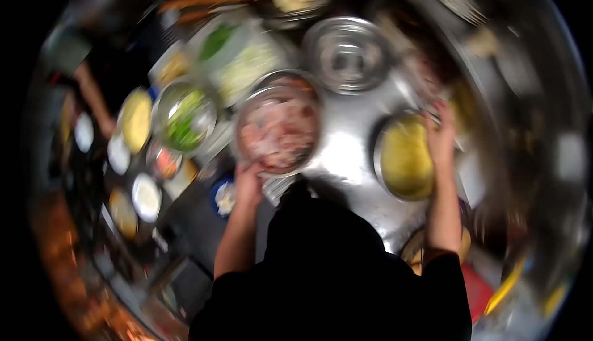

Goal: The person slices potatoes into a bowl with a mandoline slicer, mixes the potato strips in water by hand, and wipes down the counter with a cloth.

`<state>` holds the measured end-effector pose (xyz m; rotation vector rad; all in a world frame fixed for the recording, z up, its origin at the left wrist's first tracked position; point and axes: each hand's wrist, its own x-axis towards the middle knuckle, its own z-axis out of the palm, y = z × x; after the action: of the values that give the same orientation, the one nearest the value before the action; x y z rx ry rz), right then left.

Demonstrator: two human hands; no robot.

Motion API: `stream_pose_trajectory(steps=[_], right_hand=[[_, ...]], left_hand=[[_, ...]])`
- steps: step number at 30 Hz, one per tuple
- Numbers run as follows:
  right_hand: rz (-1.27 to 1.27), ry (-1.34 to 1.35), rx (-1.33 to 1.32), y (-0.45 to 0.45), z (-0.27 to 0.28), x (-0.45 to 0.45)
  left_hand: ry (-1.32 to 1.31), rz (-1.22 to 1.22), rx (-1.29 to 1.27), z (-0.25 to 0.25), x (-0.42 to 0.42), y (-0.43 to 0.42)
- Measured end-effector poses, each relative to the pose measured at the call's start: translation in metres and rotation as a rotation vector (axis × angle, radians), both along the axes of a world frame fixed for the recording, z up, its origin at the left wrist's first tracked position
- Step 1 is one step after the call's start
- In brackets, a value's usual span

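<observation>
My left hand (pixel 249 183) grips the near-left rim of a metal bowl filled with pale pink pieces that look like raw meat (pixel 281 128). Part of another bowl (pixel 287 80) shows just behind it. On the right, my right hand (pixel 440 132) is closed on the far-right rim of a metal bowl with yellow contents (pixel 406 159). Its fingers are partly blurred. Between the two bowls lies the shiny steel counter (pixel 346 137).
Nested steel bowls (pixel 347 57) stand behind. At left are a bowl of chopped greens (pixel 186 117), a tub of shredded pale vegetable (pixel 250 69) and several small containers. Another person's arm (pixel 94 97) reaches in at far left. A red item (pixel 475 291) lies lower right.
</observation>
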<state>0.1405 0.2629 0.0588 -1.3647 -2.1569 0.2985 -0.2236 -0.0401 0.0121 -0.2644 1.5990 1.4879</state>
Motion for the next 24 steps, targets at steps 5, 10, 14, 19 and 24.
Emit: stream_pose_trajectory(steps=[5, 10, 14, 19, 24], right_hand=[[0.097, 0.052, -0.134, -0.015, 0.018, -0.039], [0.116, 0.027, -0.171, -0.065, 0.042, -0.045], [0.195, 0.025, -0.128, -0.09, 0.05, -0.017], [0.248, 0.155, -0.101, -0.136, 0.071, -0.008], [0.369, 0.042, 0.008, -0.174, 0.085, -0.009]], left_hand=[[-0.054, -0.024, 0.199, 0.033, 0.022, -0.022], [-0.149, -0.056, 0.185, 0.02, 0.037, -0.066], [-0.128, -0.031, 0.246, 0.015, 0.046, -0.116], [-0.115, 0.081, 0.21, 0.053, 0.059, -0.196], [-0.017, 0.38, 0.271, 0.049, 0.082, -0.283]])
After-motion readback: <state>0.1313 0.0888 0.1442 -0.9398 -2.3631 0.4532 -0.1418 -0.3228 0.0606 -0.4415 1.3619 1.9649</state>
